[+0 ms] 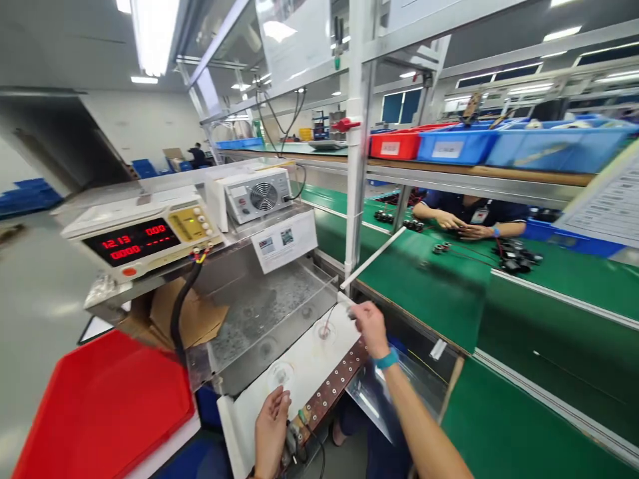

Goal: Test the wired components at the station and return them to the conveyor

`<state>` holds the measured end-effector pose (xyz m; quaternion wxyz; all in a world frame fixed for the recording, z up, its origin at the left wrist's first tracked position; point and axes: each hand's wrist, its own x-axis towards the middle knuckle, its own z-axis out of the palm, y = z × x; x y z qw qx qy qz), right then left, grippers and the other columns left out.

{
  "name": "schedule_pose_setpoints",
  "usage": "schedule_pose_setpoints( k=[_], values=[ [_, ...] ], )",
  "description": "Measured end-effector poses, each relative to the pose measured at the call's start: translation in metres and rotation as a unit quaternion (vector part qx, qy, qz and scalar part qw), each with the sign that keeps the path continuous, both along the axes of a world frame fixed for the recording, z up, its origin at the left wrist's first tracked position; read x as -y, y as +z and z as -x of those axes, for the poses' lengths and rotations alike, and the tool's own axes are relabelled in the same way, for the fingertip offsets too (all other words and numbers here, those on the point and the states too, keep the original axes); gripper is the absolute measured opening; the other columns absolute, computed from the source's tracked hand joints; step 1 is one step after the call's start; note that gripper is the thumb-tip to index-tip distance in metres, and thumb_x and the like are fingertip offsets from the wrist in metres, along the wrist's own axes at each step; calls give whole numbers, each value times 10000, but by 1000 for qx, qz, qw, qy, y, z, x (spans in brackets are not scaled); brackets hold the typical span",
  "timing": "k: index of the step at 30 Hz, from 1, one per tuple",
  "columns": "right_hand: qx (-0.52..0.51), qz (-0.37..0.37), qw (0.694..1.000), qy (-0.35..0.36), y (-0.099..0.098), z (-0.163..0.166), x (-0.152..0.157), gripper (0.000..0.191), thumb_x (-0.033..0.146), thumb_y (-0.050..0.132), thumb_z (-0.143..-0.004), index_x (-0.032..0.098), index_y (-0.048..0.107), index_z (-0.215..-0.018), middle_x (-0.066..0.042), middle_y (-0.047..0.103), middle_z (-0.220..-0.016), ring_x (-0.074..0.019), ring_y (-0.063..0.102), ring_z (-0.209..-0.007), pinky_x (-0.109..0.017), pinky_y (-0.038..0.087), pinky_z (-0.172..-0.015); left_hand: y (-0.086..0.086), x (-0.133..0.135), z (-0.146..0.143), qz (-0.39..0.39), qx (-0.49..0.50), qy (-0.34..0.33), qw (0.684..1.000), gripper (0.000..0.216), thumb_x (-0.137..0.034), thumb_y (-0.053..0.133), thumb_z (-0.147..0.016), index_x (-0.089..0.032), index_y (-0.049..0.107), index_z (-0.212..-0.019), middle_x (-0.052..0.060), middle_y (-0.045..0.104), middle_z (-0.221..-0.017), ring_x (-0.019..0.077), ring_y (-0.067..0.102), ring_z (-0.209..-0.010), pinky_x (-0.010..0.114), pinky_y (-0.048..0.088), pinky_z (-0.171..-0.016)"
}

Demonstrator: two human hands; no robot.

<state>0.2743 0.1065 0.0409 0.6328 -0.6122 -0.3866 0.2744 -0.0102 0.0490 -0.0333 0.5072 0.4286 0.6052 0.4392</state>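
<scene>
My left hand [271,429] rests on the near end of a white test board [304,362], fingers curled beside a clear round disc [280,374]; what it holds, if anything, I cannot make out. My right hand [368,326], with a teal wristband, reaches to the board's far end, its fingers pinched near a thin wire at a second round disc [326,330]. A brown strip with rivets [333,388] runs along the board's right edge. A small grey part with wires [294,440] lies under my left wrist.
A meter with red digits [142,241] and a fan-fronted box [254,193] stand on a clear acrylic enclosure [269,306]. A red bin [102,409] sits at the lower left. Across the green bench [429,279], another person's hands [462,226] work on black parts. Blue and red bins [464,143] line the shelf.
</scene>
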Motion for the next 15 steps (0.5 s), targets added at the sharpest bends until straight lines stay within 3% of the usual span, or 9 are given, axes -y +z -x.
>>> schedule_pose_setpoints(
  k=[3, 6, 10, 13, 15],
  values=[
    [2, -54, 993, -104, 38, -91, 15, 403, 595, 568, -781, 194, 531, -790, 67, 469, -481, -104, 416, -413, -213, 315, -420, 5, -1, -1, 22, -5, -1, 1000, 707, -643, 678, -551, -152, 595, -1054, 152, 730, -998, 307, 694, -927, 400, 551, -777],
    [49, -32, 978, -202, 54, -170, 9, 448, 616, 575, -760, 174, 560, -832, 33, 530, -532, -115, 450, -434, -228, 338, -437, 9, -2, -2, 43, -25, -16, 999, 715, -687, 659, -518, -154, 601, -991, 147, 744, -930, 319, 699, -912, 400, 559, -764],
    [173, 140, 933, -282, 35, -248, -19, 394, 543, 639, -709, 166, 614, -820, -54, 640, -686, -180, 560, -601, -276, 408, -562, 5, -8, 1, 51, -50, -34, 997, 686, -713, 638, -485, -176, 604, -910, 133, 750, -863, 329, 701, -900, 413, 565, -781],
    [224, 250, 897, -288, 6, -281, -38, 363, 460, 678, -694, 159, 647, -895, -116, 681, -861, -244, 611, -783, -308, 430, -665, -5, -13, 6, 61, -66, -55, 994, 627, -697, 643, -479, -200, 609, -860, 111, 754, -836, 327, 705, -890, 412, 568, -802],
    [223, 275, 890, -287, -12, -293, -45, 397, 444, 671, -717, 148, 656, -982, -146, 682, -953, -272, 619, -874, -327, 442, -719, -13, -16, 8, 64, -68, -59, 994, 585, -674, 649, -495, -215, 603, -855, 97, 757, -832, 320, 706, -889, 409, 564, -824]
  ],
)
